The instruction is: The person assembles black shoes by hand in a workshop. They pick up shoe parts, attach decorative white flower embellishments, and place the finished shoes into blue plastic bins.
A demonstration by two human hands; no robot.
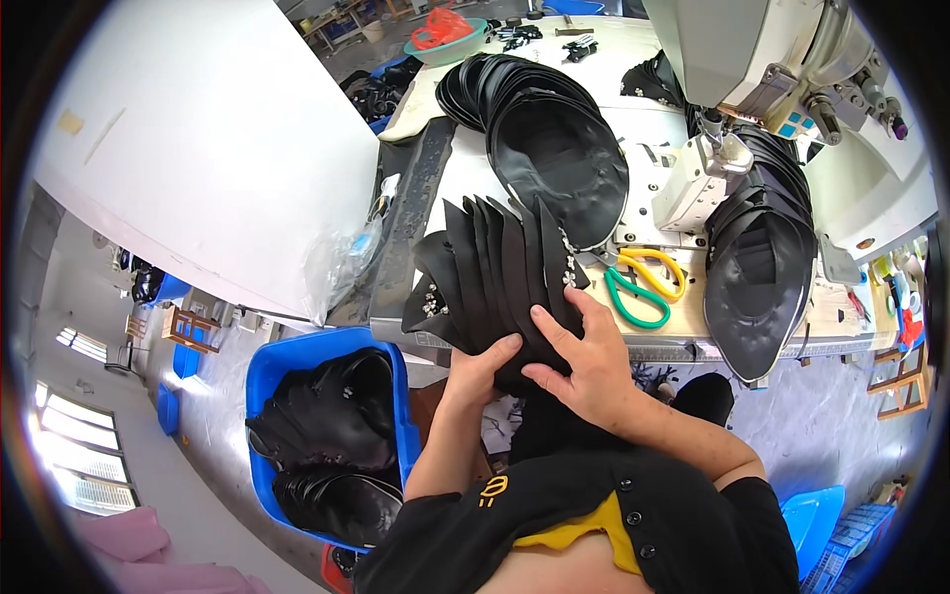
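Well, the pale surface (604,79) is busy, with a white machine (683,193) on its right side. One big pile of black pieces (559,163) leans in the middle, and another black pile (760,287) sits beside the machine. At the far end is a green bowl (463,51) with a red bag (440,28) in it. A big white panel (198,148) stands to the left, and a blue bin (259,396) full of black pieces is on the gray floor (772,421).

The right pile's tip pokes over the front edge. Between that pile and the hands is some room, where yellow and green scissors (643,255) lie.

A fan of black pieces with shiny beads (495,272) is at the front edge, just before the middle pile. The left hand (477,374) is partly closed on its lower left, thumb in front; its other fingers are hidden. The right hand (594,371) is half open, thumb and fingers spread on the fan's right side.
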